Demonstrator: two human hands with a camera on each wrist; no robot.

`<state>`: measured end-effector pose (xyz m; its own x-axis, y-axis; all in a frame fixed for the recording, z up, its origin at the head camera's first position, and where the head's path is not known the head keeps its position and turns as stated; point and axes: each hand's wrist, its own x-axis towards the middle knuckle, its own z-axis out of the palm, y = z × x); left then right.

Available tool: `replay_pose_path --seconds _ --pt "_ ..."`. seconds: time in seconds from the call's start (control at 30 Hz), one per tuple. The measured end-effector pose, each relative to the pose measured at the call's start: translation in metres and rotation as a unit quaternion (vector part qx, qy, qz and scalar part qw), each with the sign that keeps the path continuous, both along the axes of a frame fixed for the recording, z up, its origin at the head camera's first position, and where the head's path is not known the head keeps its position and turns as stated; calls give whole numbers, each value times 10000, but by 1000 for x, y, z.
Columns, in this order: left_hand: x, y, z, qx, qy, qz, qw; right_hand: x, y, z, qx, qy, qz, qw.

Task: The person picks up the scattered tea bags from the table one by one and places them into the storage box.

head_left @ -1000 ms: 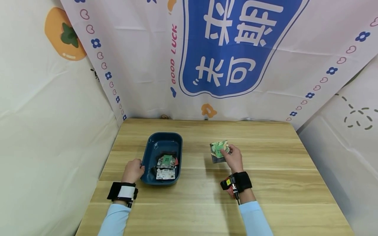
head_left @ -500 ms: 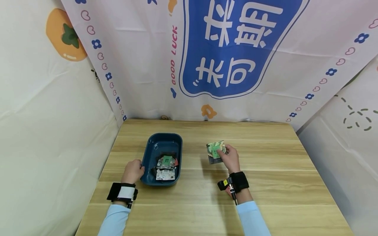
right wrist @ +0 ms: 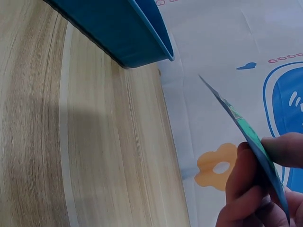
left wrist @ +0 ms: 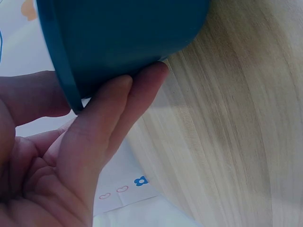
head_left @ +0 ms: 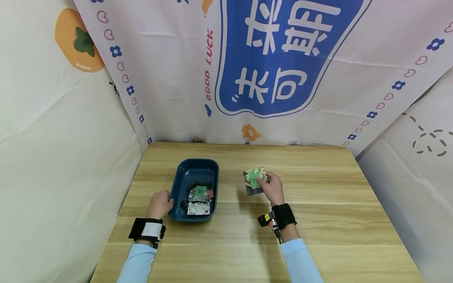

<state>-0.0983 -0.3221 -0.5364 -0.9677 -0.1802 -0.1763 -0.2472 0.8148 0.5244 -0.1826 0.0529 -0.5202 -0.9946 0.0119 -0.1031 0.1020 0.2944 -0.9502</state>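
In the head view my left hand (head_left: 159,204) holds the left wall of a dark blue rectangular tray (head_left: 189,173). The left wrist view shows the thumb on one side of its rim and fingertips (left wrist: 149,80) against the outer wall. Several small packets (head_left: 199,208), some white and grey with a green label, lie at the tray's near end. Right of the tray, my right hand (head_left: 274,189) pinches a flat green and dark grey sachet (head_left: 252,184) between thumb and fingers, above the table. The right wrist view shows this sachet (right wrist: 251,137) almost edge-on.
A small reddish thing (head_left: 271,225), mostly hidden by the right wrist strap, lies on the wooden table (head_left: 325,204). A printed cloth (head_left: 177,90) hangs behind the table's back edge, with pale cloth at both sides.
My right hand has moved a little left towards the tray with the sachet in its fingers. The left hand and the tray stay where they were.
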Motion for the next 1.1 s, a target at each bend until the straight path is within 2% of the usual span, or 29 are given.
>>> replay_pose_path --seconds 0.47,0.8,1.1 --pt "2 0 -2 66 47 33 10000 1 -9 1 -15 -120 7 9999" --pt "0 1 3 53 -33 16 10000 0 -17 3 -191 -170 56 9997" --pt "1 2 3 27 -27 30 10000 -1 -24 2 -147 -111 175 9997"
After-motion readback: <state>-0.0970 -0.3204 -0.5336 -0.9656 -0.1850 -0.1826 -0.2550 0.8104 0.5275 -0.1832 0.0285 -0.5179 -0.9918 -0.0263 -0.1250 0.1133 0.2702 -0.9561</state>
